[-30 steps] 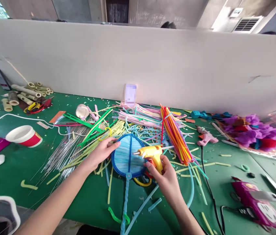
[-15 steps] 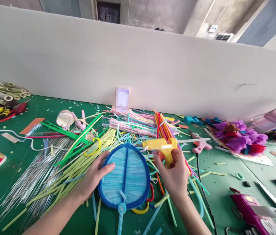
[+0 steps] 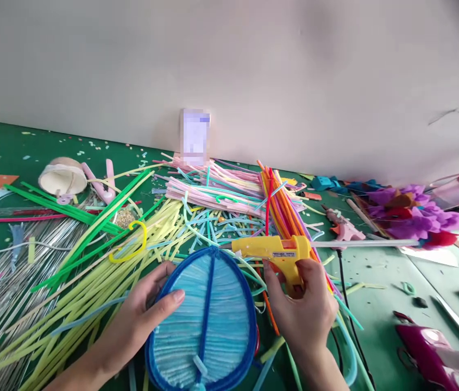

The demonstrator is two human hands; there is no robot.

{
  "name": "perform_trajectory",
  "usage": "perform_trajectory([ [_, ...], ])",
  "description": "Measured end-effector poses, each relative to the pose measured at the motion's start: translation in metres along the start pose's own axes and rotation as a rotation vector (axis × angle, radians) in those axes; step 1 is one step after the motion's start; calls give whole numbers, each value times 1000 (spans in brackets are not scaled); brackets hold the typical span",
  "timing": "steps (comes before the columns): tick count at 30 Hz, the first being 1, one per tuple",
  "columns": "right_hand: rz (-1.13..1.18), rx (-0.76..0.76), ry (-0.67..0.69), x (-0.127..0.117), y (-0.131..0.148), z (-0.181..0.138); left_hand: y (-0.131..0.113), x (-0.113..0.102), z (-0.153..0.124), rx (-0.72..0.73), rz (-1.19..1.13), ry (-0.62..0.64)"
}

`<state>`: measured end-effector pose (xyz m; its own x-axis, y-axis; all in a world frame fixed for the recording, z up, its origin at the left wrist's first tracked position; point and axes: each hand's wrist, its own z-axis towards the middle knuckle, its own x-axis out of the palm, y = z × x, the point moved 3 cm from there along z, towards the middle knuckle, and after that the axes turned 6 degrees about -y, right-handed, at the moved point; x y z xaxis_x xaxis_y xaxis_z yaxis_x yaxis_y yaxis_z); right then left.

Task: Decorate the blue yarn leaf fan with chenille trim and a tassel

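One blue fan [image 3: 202, 320] is held over the bench [image 3: 376, 309], long axis running toward the pale partition [image 3: 278, 81], rounded tip foremost; the left grip [image 3: 143, 315] pinches its left edge, while the right grip [image 3: 305, 312] is wrapped round one yellow glue gun [image 3: 272, 248], nozzle leftward above that tip. Yellow-green stems [image 3: 159, 233] crowd beyond, with one orange bundle [image 3: 288, 212] behind the gun and one pink glue gun [image 3: 345, 228] farther right
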<state>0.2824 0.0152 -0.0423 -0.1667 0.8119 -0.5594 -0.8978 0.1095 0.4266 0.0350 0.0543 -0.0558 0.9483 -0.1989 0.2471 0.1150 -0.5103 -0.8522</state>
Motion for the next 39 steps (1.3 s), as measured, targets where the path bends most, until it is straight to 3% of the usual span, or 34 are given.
perform_trajectory([
  [6, -6, -76, 20, -1, 3, 0, -1, 1, 2, -11, -5, -32],
  [14, 8, -23, 17, -2, 4, -1, 2, -2, 5, -13, -30, -11],
  [18, 58, 182, 83, 2, 0, 1, 6, -6, 8, -44, -76, 11],
  [23, 203, 560, 299, 10, -15, 8, 9, -9, 11, -62, -83, -24],
  [26, 270, 649, 334, 12, -22, 12, 8, -8, 12, -74, -118, -22],
  [30, 121, 568, 354, 17, -30, 11, 5, -9, 12, -104, -249, -102],
  [34, -43, 292, 340, 24, -36, 7, 6, -14, 10, -166, -351, -206],
  [39, -227, 25, 330, 32, -38, 4, 5, -14, 9, -172, -362, -99],
])
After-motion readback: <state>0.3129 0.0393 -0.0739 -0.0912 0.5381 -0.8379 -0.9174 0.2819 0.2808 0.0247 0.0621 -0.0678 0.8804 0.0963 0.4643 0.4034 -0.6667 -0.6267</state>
